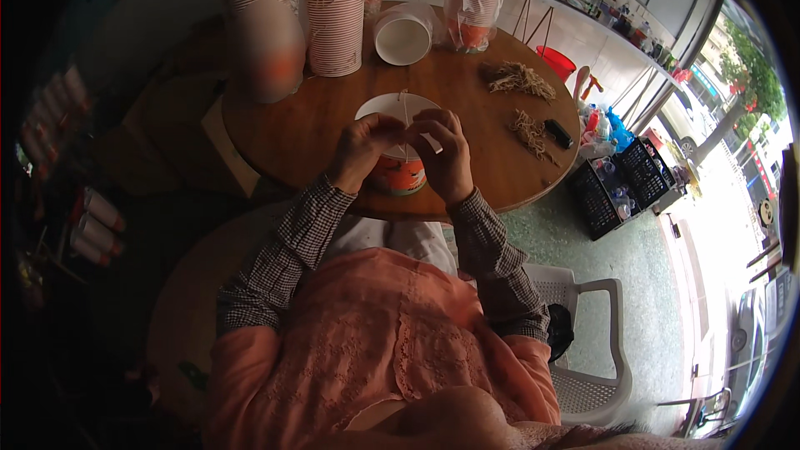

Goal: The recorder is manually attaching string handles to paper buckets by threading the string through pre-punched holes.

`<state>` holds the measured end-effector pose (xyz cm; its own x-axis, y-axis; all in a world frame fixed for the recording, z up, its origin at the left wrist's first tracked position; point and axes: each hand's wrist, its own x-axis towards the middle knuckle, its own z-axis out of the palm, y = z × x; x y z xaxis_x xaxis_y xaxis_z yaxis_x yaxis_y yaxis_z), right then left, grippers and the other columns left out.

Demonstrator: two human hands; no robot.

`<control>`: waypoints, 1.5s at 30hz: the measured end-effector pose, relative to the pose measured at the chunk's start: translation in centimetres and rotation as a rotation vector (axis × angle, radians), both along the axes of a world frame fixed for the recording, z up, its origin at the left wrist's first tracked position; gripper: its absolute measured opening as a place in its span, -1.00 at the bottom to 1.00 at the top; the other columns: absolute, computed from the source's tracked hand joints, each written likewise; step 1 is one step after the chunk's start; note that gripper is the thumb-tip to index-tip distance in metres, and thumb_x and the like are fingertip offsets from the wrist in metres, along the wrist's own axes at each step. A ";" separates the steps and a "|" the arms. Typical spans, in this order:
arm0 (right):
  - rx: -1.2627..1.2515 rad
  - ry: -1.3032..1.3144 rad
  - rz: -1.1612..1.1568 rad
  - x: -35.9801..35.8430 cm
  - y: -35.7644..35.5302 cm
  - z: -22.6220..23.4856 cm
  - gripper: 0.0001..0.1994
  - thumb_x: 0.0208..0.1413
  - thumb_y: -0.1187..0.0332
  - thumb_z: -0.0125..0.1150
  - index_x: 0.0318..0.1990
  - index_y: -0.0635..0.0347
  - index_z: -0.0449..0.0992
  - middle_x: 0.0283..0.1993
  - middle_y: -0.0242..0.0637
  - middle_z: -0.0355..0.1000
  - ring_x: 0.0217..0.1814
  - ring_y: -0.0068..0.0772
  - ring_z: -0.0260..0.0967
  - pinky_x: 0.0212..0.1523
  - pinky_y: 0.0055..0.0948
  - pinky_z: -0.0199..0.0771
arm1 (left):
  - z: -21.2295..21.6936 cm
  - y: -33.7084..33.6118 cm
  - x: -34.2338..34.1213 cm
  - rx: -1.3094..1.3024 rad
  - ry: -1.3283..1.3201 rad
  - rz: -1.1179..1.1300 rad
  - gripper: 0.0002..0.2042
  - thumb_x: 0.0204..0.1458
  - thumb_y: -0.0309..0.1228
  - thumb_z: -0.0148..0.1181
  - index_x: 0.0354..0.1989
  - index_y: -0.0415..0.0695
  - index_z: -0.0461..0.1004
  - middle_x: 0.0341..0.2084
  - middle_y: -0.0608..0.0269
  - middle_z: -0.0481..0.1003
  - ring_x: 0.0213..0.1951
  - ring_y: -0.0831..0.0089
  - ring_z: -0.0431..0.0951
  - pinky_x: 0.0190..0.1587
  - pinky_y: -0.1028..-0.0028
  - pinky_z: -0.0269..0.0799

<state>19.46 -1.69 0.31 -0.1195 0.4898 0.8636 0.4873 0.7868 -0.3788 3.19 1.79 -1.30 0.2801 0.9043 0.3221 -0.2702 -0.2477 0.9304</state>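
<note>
A round paper bucket (392, 175), orange outside and white inside, stands near the front edge of the brown table. Across its mouth, from the far rim toward me, runs a thin pale cord (404, 98). Over the bucket's opening, my left hand (360, 148) and my right hand (450, 154) meet with fingertips pinched at the cord. Their fingers hide the exact grip and much of the near side of the mouth.
Tall stacks of paper buckets (335, 21) stand at the back, some in clear plastic. One bucket (402, 40) lies on its side. Bundles of straw-coloured cord (521, 81) and a dark object (558, 133) lie right. Black crates (608, 200) and a white chair (615, 337) occupy the floor.
</note>
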 end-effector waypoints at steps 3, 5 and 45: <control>-0.094 0.082 0.013 0.3 0.9 -0.3 -0.92 -0.06 0.50 0.25 -0.36 0.20 0.54 -0.19 -0.25 0.41 -0.10 -0.28 0.36 -0.05 -0.39 0.36 | 0.1 -0.7 0.3 0.027 -0.006 -0.063 -0.86 0.04 -0.49 0.16 -0.23 -0.26 0.48 -0.37 0.31 0.53 -0.29 0.59 0.52 -0.14 0.57 0.42; -0.150 0.110 0.043 0.4 1.1 -0.9 -0.93 -0.03 0.50 0.24 -0.35 0.23 0.54 -0.20 -0.26 0.40 -0.10 -0.35 0.36 -0.06 -0.43 0.36 | 0.5 -1.3 0.6 0.050 0.000 -0.052 -0.81 0.05 -0.50 0.15 -0.17 -0.25 0.42 -0.31 0.30 0.52 -0.28 0.58 0.52 -0.17 0.57 0.45; -0.293 0.205 0.101 -0.2 0.2 -1.8 -0.93 0.04 0.51 0.14 -0.30 0.26 0.46 -0.35 -0.25 0.48 -0.26 -0.39 0.49 -0.28 -0.50 0.45 | 0.0 -0.4 -0.2 0.576 0.292 0.210 -0.87 0.03 -0.46 0.15 -0.31 -0.27 0.48 -0.24 0.28 0.42 -0.30 0.51 0.49 -0.19 0.53 0.40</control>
